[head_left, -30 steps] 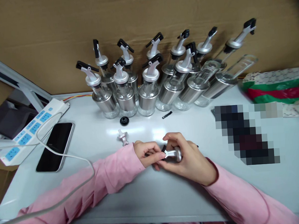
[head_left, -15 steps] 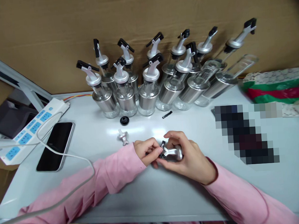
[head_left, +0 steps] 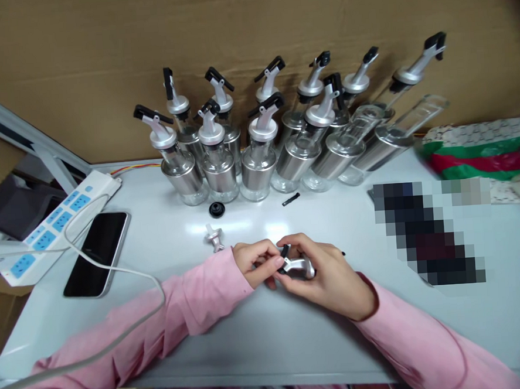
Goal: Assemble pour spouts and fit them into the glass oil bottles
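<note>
Above the table's near half, both hands meet at a silver bottle pourer spout [head_left: 300, 266] with a black flip lever [head_left: 285, 255]. My left hand [head_left: 258, 265] pinches the lever end, thumb and fingers closed. Around the body of the spout curl the fingers of my right hand [head_left: 330, 272]; its base is partly hidden in that palm. A loose silver spout [head_left: 214, 238] lies just left of the hands. Behind it are a round black stopper [head_left: 217, 209] and a small black lever piece [head_left: 291, 199].
Several glass-and-steel bottles [head_left: 258, 171] with pourers stand in rows at the back; two front-right ones have bare necks. At left are a phone [head_left: 96, 254], a power strip [head_left: 59, 224] and a white cable [head_left: 136, 271] crossing my left sleeve. A patterned bag [head_left: 473, 152] lies at right.
My right hand's fingers have closed further over the spout, its index finger coming nearer the lever. A small dark tip now shows behind that hand. My left hand keeps its pinch.
</note>
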{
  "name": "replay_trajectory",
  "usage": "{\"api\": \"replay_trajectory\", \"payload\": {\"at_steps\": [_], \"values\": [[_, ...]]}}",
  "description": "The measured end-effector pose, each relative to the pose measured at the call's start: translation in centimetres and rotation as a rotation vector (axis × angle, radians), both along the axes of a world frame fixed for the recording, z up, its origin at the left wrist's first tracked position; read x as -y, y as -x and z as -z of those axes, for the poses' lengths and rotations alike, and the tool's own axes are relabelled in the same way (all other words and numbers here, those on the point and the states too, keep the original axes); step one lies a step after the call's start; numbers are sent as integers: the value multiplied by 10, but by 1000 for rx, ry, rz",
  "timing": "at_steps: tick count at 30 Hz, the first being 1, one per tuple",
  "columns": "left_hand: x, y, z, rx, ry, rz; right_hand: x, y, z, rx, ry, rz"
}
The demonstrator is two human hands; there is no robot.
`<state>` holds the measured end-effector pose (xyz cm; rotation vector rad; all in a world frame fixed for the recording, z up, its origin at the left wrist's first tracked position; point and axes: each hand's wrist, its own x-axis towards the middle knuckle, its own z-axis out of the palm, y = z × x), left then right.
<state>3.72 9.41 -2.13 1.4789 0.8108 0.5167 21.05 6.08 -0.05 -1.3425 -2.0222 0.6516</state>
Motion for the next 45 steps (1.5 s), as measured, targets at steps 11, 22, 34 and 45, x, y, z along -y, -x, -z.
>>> {"api": "replay_trajectory", "payload": {"at_steps": [11, 22, 34, 45], "values": [[-2, 2, 1, 6, 43, 44, -3, 0, -3, -17, -56, -28], [-3, 0, 2, 136, 216, -12, -3, -3, 0, 2, -120, -54], [-6, 0, -2, 144, 274, -6, 0, -2, -2, -22, -95, 19], [-6, 2, -2, 67, 131, 60, 2, -1, 0, -68, -109, 26]]}}
